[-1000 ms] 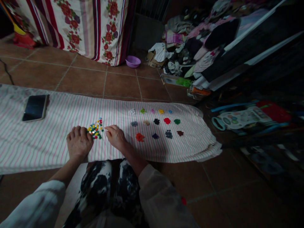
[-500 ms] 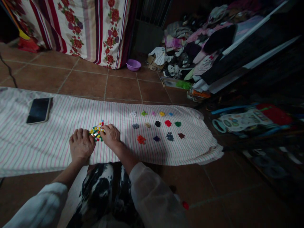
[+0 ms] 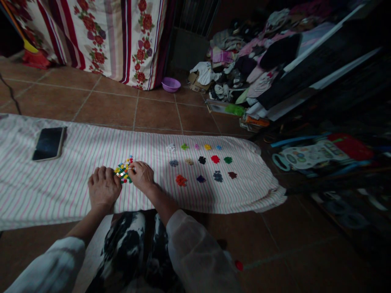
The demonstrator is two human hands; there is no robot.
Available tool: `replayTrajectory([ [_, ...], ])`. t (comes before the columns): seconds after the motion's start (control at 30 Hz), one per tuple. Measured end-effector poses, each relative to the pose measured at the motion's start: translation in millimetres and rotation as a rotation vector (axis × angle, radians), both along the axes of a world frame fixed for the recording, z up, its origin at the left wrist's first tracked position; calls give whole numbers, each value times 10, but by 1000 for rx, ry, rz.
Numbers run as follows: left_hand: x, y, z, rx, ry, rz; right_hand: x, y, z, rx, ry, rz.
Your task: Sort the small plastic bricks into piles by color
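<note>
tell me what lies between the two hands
The head view shows a cluster of small multicoloured pieces between the left hand and the right hand, on the striped cloth.

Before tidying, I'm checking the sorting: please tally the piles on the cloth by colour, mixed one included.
White pile: 1
Green piles: 2
Pink pile: 1
Yellow pile: 1
Light-blue pile: 1
Grey-blue piles: 2
Beige pile: 1
Black pile: 1
Red pile: 1
Orange pile: 1
Indigo pile: 1
Brown pile: 1
Mixed pile: 1
Total: 15

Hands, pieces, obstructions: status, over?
Left hand palm-down beside mixed pieces. Right hand at their right side, grip unclear. Phone off left, out of the way.
</note>
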State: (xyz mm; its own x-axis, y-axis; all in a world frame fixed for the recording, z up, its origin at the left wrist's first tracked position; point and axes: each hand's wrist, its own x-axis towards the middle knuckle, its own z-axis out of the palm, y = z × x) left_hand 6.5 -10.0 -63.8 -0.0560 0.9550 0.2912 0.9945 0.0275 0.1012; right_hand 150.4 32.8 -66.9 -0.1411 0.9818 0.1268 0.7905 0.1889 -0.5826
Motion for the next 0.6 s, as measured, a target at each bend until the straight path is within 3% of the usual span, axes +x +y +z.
replayTrajectory([
  [0.33,-2,-10,5,-7,0,8,90,30,12,26,62,-25],
  [0.6,-3,-11,5,0,-33,-2,447,206,62,61,50,-85],
])
